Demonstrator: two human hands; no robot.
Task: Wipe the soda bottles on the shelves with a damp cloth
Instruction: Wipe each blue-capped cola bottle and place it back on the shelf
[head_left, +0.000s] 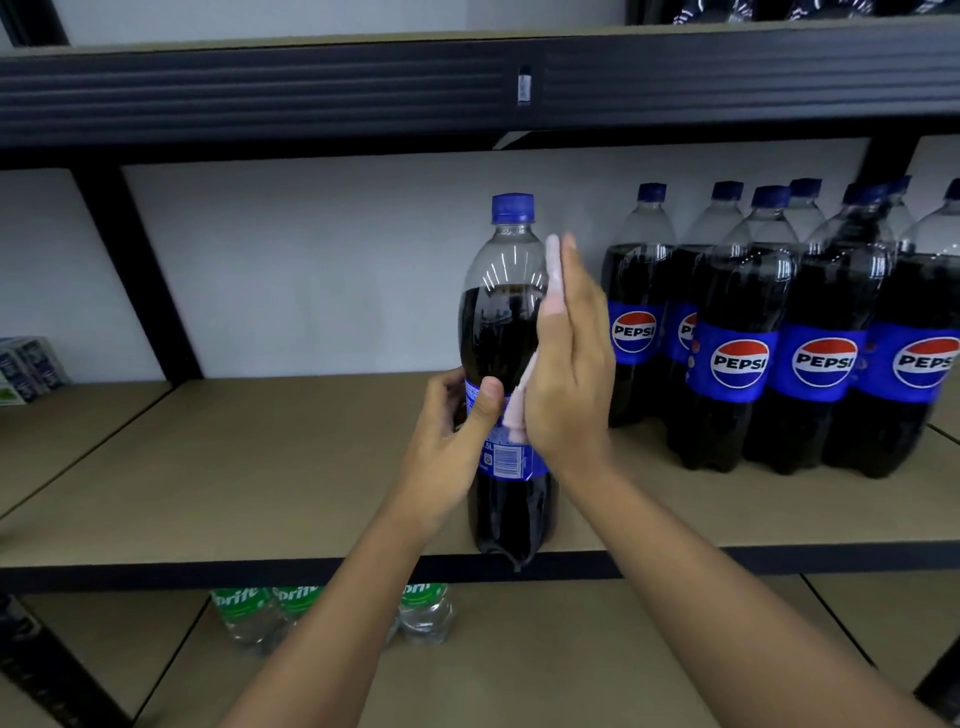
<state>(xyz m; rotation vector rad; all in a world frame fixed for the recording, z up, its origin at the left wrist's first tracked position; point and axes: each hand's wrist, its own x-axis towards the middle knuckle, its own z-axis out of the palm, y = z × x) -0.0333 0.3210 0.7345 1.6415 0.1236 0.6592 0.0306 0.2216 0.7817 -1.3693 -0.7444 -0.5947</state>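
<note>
A large Pepsi bottle (501, 332) with a blue cap stands upright at the front edge of the middle shelf (260, 467), its barcode side facing me. My left hand (452, 441) grips its label area, thumb across the front. My right hand (569, 364) lies flat with straight fingers against the bottle's right side, pressing a thin pale pink cloth (551, 270) onto it. Only strips of the cloth show between palm and bottle. Several more Pepsi bottles (779, 338) stand grouped at the right of the same shelf.
A black shelf beam (311, 88) runs overhead, with dark bottles on the shelf above at the top right. Sprite bottles (260, 613) stand on the lower shelf beneath my arms. Small cartons (28, 369) sit at the far left. A black diagonal brace (135, 275) crosses the left rear.
</note>
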